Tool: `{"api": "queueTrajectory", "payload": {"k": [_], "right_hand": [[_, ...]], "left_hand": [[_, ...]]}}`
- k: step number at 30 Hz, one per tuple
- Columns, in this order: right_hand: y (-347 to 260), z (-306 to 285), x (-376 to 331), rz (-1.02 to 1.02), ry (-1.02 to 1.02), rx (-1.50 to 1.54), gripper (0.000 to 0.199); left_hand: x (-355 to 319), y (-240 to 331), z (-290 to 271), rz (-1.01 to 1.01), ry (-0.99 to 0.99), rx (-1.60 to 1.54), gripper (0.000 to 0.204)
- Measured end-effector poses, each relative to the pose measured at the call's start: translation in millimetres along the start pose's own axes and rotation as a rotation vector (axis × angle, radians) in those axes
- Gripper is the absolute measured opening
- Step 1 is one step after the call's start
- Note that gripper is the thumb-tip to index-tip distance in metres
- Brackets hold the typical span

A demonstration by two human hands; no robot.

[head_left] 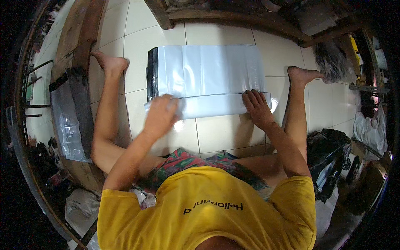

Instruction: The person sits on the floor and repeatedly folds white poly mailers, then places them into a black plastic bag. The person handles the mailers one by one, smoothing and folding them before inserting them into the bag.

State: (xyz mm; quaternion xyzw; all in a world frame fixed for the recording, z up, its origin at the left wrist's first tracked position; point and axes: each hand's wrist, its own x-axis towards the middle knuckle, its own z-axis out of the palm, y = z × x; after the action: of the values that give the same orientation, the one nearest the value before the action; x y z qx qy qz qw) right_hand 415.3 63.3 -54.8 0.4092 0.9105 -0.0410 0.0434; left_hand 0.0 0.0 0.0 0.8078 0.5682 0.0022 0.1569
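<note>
Nearest: yellow T-shirt (141, 216) and patterned shorts (183, 161). The person sits low, legs spread, presumably so the tiled floor (221, 133) between them serves as work surface.

Next, a folded band (212, 107) of pale plastic lies along the near side of a plastic mailing bag (208, 68). Left hand (161, 114), blurred, is at the band's left end; right hand (259, 111) lies over its right end, fingers bent across the upper edge. Whether either grip pinches or only presses cannot be told. Hands set well apart, probably to keep the crease straight.

Beyond the band, the bag lies flat on the tiles, between the feet; a black strip (153, 71) runs down its left side. Flat placement likely limits wrinkling.

Farthest: wooden frame (233, 16), apart from the bag.
</note>
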Motion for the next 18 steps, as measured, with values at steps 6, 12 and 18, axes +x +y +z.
{"api": "queueTrajectory", "payload": {"k": [6, 12, 18], "right_hand": [[20, -12, 11, -0.003, 0.068, -0.001, 0.051], [34, -23, 12, 0.113, 0.012, 0.302, 0.047], [88, -59, 27, 0.384, -0.294, 0.611, 0.06]], "left_hand": [[34, 11, 46, 0.111, 0.166, 0.244, 0.074], [43, -6, 11, 0.041, -0.107, 0.046, 0.052], [83, -39, -35, -0.113, -0.485, -0.24, 0.06]]}}
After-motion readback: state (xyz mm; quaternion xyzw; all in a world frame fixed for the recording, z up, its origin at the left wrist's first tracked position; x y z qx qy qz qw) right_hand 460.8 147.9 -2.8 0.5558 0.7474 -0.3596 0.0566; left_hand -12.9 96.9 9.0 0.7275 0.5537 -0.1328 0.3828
